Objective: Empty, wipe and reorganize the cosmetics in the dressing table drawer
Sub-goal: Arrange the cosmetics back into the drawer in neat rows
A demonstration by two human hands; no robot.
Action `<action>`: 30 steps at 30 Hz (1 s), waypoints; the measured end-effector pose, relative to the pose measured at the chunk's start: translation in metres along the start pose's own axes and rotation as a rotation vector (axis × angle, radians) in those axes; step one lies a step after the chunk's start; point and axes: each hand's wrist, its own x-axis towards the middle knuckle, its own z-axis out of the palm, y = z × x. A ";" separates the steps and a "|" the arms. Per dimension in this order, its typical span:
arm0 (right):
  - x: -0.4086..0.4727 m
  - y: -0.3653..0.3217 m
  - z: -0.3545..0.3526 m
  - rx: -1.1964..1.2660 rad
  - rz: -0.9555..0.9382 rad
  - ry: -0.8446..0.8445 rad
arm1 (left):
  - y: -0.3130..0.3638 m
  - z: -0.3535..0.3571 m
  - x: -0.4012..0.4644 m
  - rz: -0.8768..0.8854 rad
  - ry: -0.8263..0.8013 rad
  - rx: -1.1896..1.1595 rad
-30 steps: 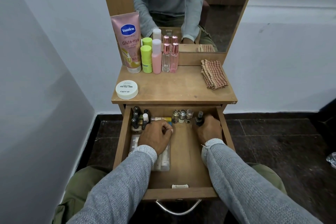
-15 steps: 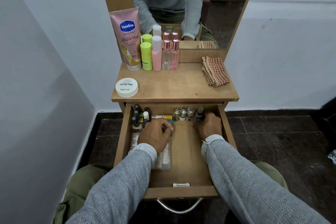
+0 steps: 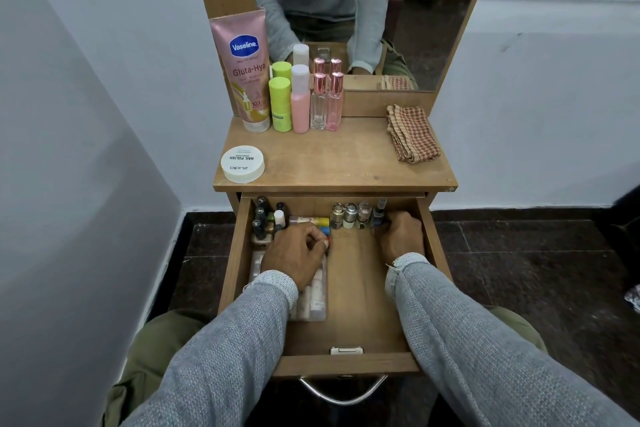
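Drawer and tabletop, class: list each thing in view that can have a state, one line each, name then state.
Drawer: pulled open.
Vaseline tube: standing on its cap, closed.
Green bottle: upright, capped.
Pink bottle: upright, capped.
Nail polish remover tub: lid on.
Checked cloth: folded.
Nail polish bottles: upright, capped.
Left hand: fingers curled over small items.
Right hand: curled beside a dark bottle.

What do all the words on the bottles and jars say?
"Vaseline", "Gluta-Hya", "10X": pink tube.
"NAIL POLISH", "zudio", upside down: white round jar.
Green bottle label: too small to read.
Dark bottle caps in the drawer: marks too blurred.
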 end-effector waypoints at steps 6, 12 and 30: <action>0.003 -0.001 0.000 -0.016 0.002 -0.015 | 0.002 0.000 -0.001 -0.002 -0.006 -0.001; 0.004 -0.001 -0.001 -0.017 -0.002 -0.017 | 0.003 -0.001 -0.001 -0.006 -0.005 -0.003; -0.035 -0.019 -0.041 -0.023 -0.060 -0.113 | 0.025 -0.017 -0.006 0.099 0.097 -0.085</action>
